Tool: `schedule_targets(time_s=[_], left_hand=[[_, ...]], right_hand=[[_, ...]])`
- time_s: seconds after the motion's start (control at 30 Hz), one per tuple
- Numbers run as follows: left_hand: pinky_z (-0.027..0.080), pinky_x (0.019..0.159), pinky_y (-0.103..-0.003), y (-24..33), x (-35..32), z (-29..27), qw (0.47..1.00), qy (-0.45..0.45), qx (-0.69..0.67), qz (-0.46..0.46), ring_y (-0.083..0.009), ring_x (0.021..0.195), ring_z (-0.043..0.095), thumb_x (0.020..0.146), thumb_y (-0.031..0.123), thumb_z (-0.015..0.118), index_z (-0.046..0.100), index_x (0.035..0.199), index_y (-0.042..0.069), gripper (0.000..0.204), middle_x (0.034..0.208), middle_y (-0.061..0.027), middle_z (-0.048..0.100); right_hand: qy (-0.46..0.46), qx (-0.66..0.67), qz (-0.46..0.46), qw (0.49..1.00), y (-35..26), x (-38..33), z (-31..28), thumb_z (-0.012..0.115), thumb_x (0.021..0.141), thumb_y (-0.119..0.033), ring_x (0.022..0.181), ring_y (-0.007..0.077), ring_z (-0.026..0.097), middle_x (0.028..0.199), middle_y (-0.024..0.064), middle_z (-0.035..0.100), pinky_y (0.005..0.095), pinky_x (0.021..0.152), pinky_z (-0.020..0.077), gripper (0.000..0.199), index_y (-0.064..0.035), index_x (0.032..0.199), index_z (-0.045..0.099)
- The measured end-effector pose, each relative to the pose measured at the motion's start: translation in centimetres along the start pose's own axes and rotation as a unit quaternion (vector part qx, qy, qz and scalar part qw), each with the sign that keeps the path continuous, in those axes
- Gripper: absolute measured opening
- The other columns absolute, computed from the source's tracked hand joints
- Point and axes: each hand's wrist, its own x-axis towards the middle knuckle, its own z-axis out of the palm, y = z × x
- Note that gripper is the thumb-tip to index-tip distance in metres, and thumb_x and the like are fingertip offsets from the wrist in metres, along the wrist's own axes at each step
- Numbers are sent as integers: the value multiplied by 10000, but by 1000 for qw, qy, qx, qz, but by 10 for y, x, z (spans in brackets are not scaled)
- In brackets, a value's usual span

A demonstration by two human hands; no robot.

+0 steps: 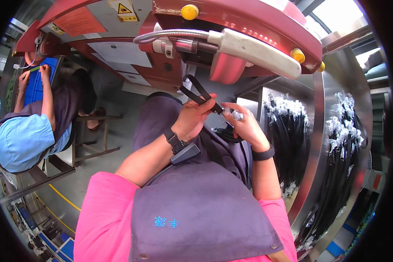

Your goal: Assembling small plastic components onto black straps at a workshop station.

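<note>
Both hands meet over my lap in the head view: my left hand is closed around a black strap that loops up toward the red machine. My right hand pinches the strap's clear-wrapped end, just beside the left fingers.

Hidden inside the left hand – the middle of the black strap. Too small to tell – the clear piece at the right hand fingertips. Cut off at the far left – a co-worker.
</note>
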Motion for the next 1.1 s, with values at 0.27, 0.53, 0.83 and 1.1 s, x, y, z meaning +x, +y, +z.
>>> schedule_targets(time_s=[0.27,0.53,0.83,1.1], left_hand=[[434,748,-249,-6,-7,0,999,25,6,29,-90,822,570,874,111,675,661,1042,35,185,880,7,635],[411,631,-248,-7,-5,-2,998,35,31,46,-82,643,480,901,190,653,659,1031,26,208,696,14,526],[360,530,-232,2,-14,7,999,-5,-36,-38,-82,657,471,919,152,620,616,986,39,132,746,-16,532],[283,459,-189,8,-14,16,999,-31,-27,-25,-55,600,393,927,112,596,623,1010,30,120,693,17,454]], right_hand=[[-29,18,-1,999,11,4,-3,582,908,-164,421,108,499,686,60,595,262,428,407,171,-19,991,621],[6,77,-20,997,13,3,4,568,925,-161,483,92,528,812,66,604,258,440,428,273,-35,1161,620],[19,31,-38,999,17,10,7,613,901,-157,521,93,528,917,91,574,271,435,431,267,1,1114,582],[116,210,-180,954,17,8,7,638,879,-37,494,57,501,723,45,624,205,411,386,92,-6,960,610]])
